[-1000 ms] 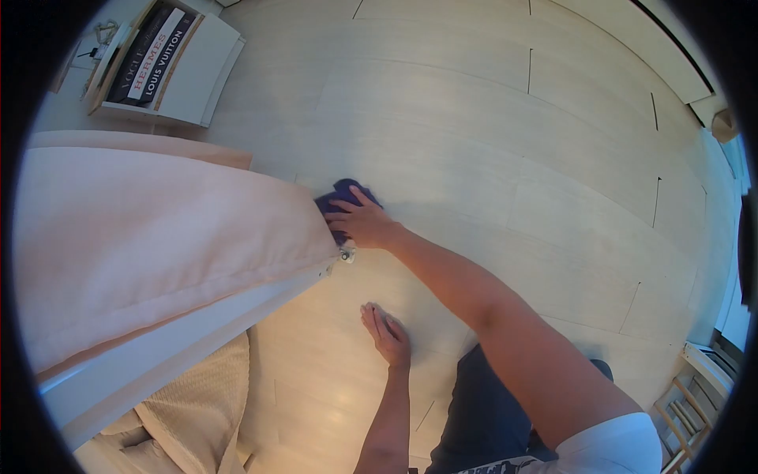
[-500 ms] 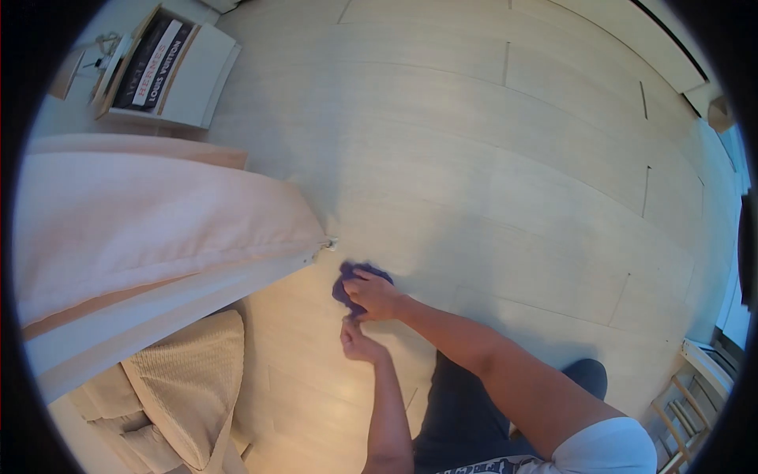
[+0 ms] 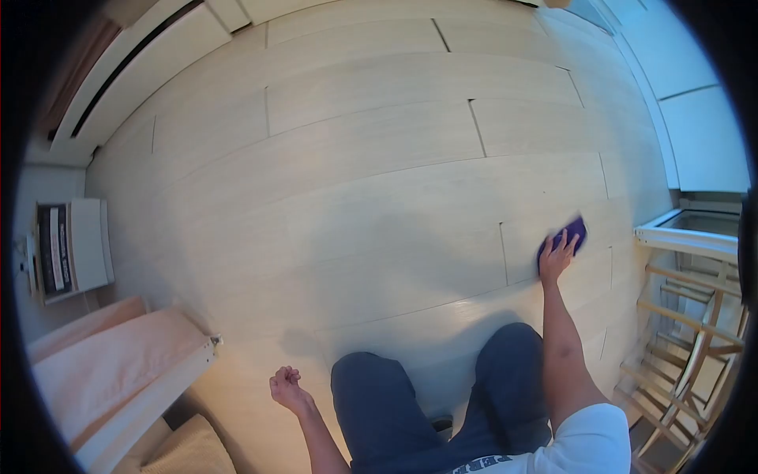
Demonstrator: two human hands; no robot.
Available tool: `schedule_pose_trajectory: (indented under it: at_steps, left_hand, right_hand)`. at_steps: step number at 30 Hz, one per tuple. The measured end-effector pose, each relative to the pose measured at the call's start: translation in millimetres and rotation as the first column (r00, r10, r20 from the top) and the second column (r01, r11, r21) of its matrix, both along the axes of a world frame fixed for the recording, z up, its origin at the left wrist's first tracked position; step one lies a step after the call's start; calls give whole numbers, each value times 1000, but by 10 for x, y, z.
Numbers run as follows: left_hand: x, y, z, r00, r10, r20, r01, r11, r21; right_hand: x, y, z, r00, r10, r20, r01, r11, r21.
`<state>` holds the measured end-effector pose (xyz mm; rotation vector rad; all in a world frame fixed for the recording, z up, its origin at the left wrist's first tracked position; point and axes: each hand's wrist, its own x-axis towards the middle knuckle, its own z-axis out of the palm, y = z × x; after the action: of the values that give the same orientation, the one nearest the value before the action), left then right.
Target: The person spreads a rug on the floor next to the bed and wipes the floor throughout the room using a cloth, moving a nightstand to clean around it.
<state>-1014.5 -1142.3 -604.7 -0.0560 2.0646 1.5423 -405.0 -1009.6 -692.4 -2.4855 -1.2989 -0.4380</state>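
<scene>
A dark purple cloth (image 3: 576, 230) lies on the pale wood-plank floor at the right. My right hand (image 3: 558, 257) presses down on it, fingers spread across the fabric and arm stretched forward. Part of the cloth is hidden beneath the palm. On the other side, my left hand (image 3: 288, 387) hovers by my left knee with its fingers curled in, and no object shows in it. My knees in dark trousers (image 3: 371, 395) are between the two hands.
Wooden folding racks (image 3: 687, 340) and a white-framed piece (image 3: 687, 239) stand at the right edge. On the left are pink fabric (image 3: 134, 355) over a white frame, a small cabinet with books (image 3: 59, 249), and a beige ribbed cushion (image 3: 189, 450). White cabinets (image 3: 703, 134) line the far right.
My view has turned right. The right hand has carried the purple cloth from beside the pink fabric across to the right. My left hand, formerly close to it, is now well apart.
</scene>
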Motion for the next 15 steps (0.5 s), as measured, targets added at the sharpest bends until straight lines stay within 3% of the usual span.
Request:
schedule_pose_trajectory:
  at_steps: [1,3,4,5,6,7,8,9,10,11,12,14,15]
  left_hand:
    - [70,83,64,999,-46,-21,46,999,26]
    - [214,292,133,994,-107,-36,110,991,82]
    - [275,381,188,987,-158,-30,160,984,83]
    - [339,459,243,978,-206,-28,207,975,81]
    - [419,561,286,977,-211,-38,214,972,97]
    - [520,660,325,962,-270,-43,273,952,137]
    - [606,744,363,943,-330,-52,334,927,172]
    - [693,832,407,939,-337,-67,343,923,176]
    - [802,930,436,922,-383,-61,387,901,196]
    - [916,1030,454,900,-433,-54,434,875,214]
    - [1047,1117,455,893,-445,-63,448,867,218]
    - [1296,1246,464,871,-491,-17,475,834,281]
    - [1441,1294,482,865,-502,-16,486,829,277]
  right_hand:
    - [130,80,-172,982,-187,6,187,981,-51]
    - [-64,310,-350,991,81,106,-84,996,23]
    - [-528,521,-308,978,207,35,-210,974,82]
    - [-1202,653,-61,940,265,-214,-259,964,54]
    - [-1889,689,113,896,416,-155,-397,907,139]
    - [-2426,646,103,744,541,-392,-524,836,159]
    - [-2929,535,99,558,690,-461,-707,686,172]
    - [-3377,424,314,323,714,-621,-820,539,193]
    - [-3806,223,129,83,755,-650,-875,368,315]
    - [-4075,216,201,-128,748,-651,-975,25,221]
    - [-4193,189,61,-263,818,-511,-941,-102,322]
    - [-4149,413,-8,-276,873,-401,-936,-150,319]
    - [-3873,765,101,-132,906,-402,-957,-11,290]
